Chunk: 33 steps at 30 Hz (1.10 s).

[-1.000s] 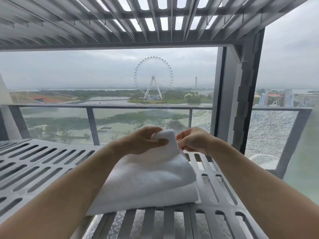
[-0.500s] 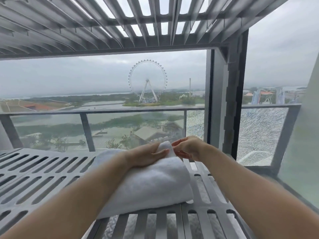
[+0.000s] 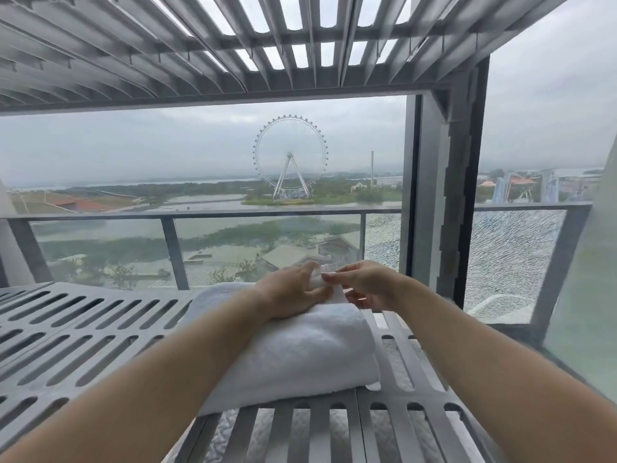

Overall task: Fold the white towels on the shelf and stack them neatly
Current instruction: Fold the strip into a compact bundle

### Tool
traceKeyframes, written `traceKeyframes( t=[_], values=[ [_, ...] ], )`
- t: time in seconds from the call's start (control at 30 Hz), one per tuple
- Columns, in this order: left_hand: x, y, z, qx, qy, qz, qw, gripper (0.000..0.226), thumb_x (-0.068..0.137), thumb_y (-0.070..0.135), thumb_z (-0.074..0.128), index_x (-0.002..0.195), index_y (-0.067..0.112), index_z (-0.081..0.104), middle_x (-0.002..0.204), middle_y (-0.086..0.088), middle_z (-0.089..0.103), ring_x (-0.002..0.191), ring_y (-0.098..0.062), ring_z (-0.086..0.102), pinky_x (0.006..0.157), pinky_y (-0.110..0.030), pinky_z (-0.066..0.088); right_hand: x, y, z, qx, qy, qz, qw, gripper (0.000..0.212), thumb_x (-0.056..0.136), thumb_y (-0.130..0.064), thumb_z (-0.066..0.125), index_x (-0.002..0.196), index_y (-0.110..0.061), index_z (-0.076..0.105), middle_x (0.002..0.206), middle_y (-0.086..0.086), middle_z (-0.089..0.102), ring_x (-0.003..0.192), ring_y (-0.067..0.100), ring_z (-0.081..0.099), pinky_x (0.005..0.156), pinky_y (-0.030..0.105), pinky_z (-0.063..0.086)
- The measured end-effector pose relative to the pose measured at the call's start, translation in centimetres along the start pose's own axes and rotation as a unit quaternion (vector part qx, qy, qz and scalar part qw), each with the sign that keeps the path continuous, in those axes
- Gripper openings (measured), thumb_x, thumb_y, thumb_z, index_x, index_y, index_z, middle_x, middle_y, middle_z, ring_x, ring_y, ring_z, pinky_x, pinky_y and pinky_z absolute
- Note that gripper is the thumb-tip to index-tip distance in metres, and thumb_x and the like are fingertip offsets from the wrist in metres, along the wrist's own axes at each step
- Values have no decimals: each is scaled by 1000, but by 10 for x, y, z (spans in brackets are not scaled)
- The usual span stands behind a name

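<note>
Looking forward and down over a grey metal shelf [image 3: 83, 332] with long slots cut through it, the view takes in a person's two bare forearms reaching out over it. A white towel [image 3: 300, 359], folded into a thick, soft pad, lies flat on the shelf, a little right of the middle. One small corner of it stands up at the far edge, between the two hands.

The left hand [image 3: 293, 290] rests on top of the towel near its far edge. Its fingers are straight and spread and press down on the cloth. Its thumb is raised beside the upturned corner and grips nothing that can be seen. The right hand [image 3: 365, 285] comes in from the right and pinches that raised corner between thumb and fingertips, with the other fingers loosely curled. The two hands almost touch.

A second slatted shelf [image 3: 233, 45] runs overhead, carried at the right by a dark, notched post [image 3: 445, 195]. Beyond the shelves is a glass railing [image 3: 213, 213] on a balcony. The pane [image 3: 510, 259] to the right of the post is crazed all over with fine cracks. Far off, under a grey sky, a Ferris wheel [image 3: 290, 155] stands on green land beside water.
</note>
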<state>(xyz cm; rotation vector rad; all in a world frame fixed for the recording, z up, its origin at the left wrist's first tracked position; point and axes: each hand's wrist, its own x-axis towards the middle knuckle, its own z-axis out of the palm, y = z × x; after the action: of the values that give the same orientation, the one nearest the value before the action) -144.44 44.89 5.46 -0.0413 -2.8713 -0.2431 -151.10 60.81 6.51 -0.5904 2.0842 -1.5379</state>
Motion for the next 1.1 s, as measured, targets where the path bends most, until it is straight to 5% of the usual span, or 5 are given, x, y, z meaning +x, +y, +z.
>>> traceKeyframes(
  t=[0.3, 0.47, 0.63, 0.97, 1.1],
  values=[
    [-48, -41, -28, 95, -60, -94, 989, 57, 91, 61, 26, 129, 22, 44, 138, -4, 47, 126, -24, 43, 104, -42, 34, 5, -6, 22, -141, 86, -92, 982, 13, 82, -3, 48, 78, -13, 55, 72, 2, 55, 64, 16, 52, 49, 21, 39],
    [-57, -44, -22, 113, -49, -104, 987, 54, 89, 65, 25, 120, 27, 48, 129, -3, 56, 116, -22, 50, 95, -36, 39, 3, -3, 43, -354, 111, -171, 913, 24, 89, -11, 46, 110, -11, 58, 118, 15, 60, 105, 28, 54, 81, 28, 38],
    [-60, -45, -22, 74, -20, -110, 991, 52, 87, 64, 34, 129, 33, 42, 138, -2, 42, 129, -23, 36, 104, -45, 33, -12, -6, 45, -475, 61, -178, 860, 38, 89, -13, 44, 127, -17, 49, 131, 15, 45, 119, 33, 46, 100, 37, 36],
    [-91, -40, -25, 48, -28, -74, 996, 48, 93, 54, 33, 139, 50, 22, 156, 10, 10, 144, -17, 3, 111, -56, 5, -30, -8, 55, -460, 23, -188, 868, 39, 95, -34, 42, 134, -30, 45, 147, 5, 35, 137, 23, 27, 111, 35, 19],
    [-113, -35, -34, 14, -7, -21, 1000, 41, 90, 59, 36, 129, 51, 39, 155, 12, 14, 143, -15, 3, 110, -64, 8, -42, -12, 46, -433, 44, -227, 872, 31, 94, -29, 48, 124, -27, 56, 143, 3, 40, 134, 19, 32, 109, 30, 21]
  ],
)
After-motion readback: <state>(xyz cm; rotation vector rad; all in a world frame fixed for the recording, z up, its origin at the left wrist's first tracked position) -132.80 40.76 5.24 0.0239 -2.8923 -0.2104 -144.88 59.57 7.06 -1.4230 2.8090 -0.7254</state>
